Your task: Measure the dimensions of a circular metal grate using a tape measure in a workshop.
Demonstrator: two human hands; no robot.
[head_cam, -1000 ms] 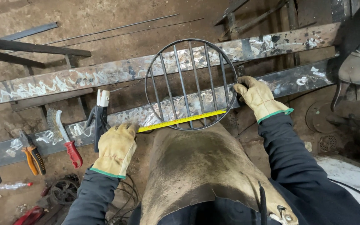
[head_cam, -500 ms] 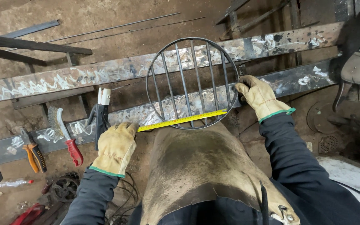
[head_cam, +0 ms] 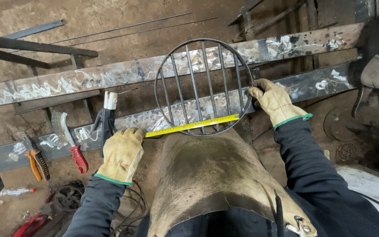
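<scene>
A round metal grate [head_cam: 203, 83] with several upright bars lies across two long steel beams [head_cam: 88, 81]. A yellow tape measure blade [head_cam: 194, 126] stretches across the grate's lower part. My left hand [head_cam: 121, 153], in a tan leather glove, holds the tape's left end at the near beam. My right hand [head_cam: 273, 101], also gloved, grips the grate's right rim, where the tape's other end lies. A worn leather apron [head_cam: 207, 175] covers my lap below the grate.
A welding electrode holder [head_cam: 107, 115] rests on the near beam beside my left hand. A wire brush with a red handle [head_cam: 71, 142] and orange-handled pliers [head_cam: 36, 160] lie further left. Thin rods [head_cam: 123, 28] lie on the dirt floor beyond. Cables [head_cam: 130, 206] coil near my left arm.
</scene>
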